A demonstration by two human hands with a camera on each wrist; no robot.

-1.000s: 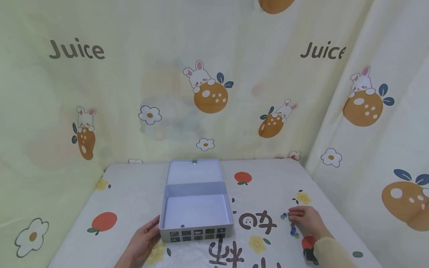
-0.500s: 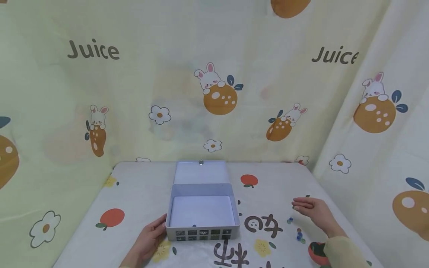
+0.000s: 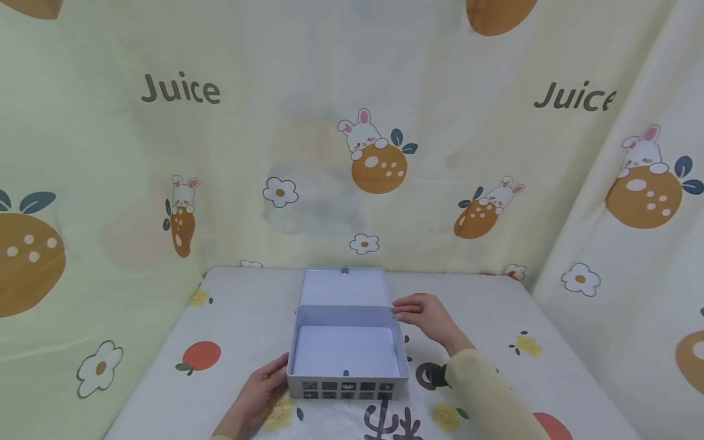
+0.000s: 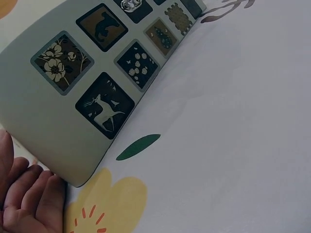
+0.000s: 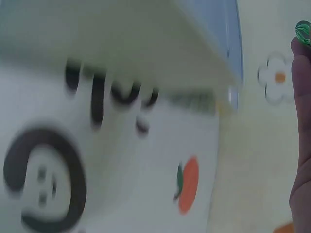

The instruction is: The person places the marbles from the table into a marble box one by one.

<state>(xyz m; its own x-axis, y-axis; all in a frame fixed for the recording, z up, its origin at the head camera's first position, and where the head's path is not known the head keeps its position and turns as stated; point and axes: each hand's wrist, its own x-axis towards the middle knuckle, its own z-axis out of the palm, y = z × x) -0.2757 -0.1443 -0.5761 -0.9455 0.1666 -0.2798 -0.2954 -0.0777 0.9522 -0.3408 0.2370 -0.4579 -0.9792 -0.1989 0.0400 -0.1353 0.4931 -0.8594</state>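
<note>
A pale metal box (image 3: 346, 386) stands with its lid (image 3: 343, 287) laid back behind it. Small printed pictures cover its front. One small dark round thing (image 3: 346, 373) shows inside, by the front wall. My left hand (image 3: 263, 391) rests against the box's left front corner; in the left wrist view its fingers (image 4: 41, 199) lie beside that corner. Over by the back right corner, my right hand (image 3: 429, 318) is at rim height. A green swirled glass marble (image 5: 303, 32) shows at its fingertips in the right wrist view, partly cut off by the frame edge.
A white printed cloth (image 3: 231, 318) covers the table. Patterned curtains (image 3: 319, 153) hang behind it and at both sides. The right sleeve (image 3: 489, 391) covers part of the table to the right of the box.
My right hand has lifted from the small marbles at the right and moved left to the box. Those marbles are now out of sight. The left hand stays at the box; the head view has shifted.
</note>
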